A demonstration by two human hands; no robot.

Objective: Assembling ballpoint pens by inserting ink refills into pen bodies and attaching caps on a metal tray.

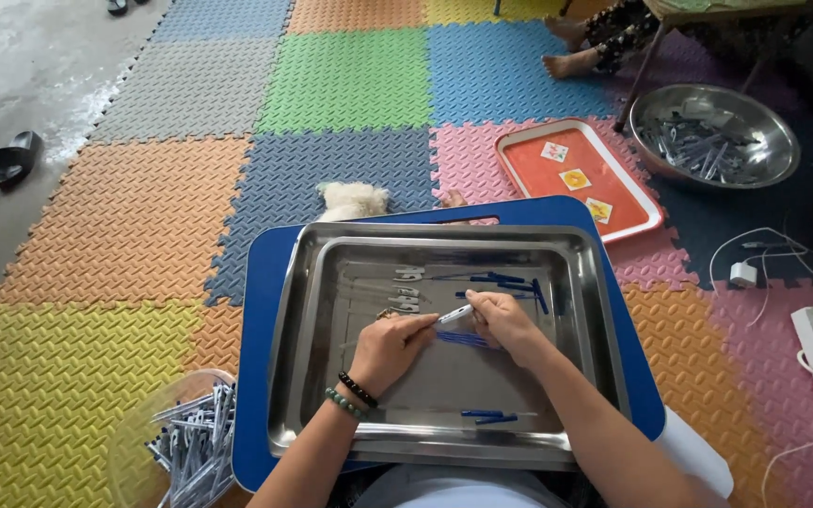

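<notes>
1. Your left hand (390, 346) is closed in a pinch, thumb and fingers gripping the near end of a pen barrel (454, 315), a thin white piece with a dark tip.
2. Your right hand (503, 322) is curled shut on the far end of that same barrel, so both hands meet over the middle of the steel tray (331, 414).
3. Two bead bracelets (352, 395) sit on your left wrist, one dark and one green.
4. Just beyond your right fingers lie several blue refills (505, 279), loose on the tray floor; more blue ones (463, 339) lie directly under that hand.
5. Beyond your left hand, small white pen parts (407, 288) are laid in a short column.
6. Nearer to you than both hands, two blue pieces (487, 415) rest by the tray's front edge.
7. The tray sits on a blue board (258, 376).
8. Outward from your left forearm, a clear bowl (181, 442) holds grey pen parts.
9. Far beyond your right hand are an orange tray (529, 155) and a metal bowl (773, 122) of grey parts.
</notes>
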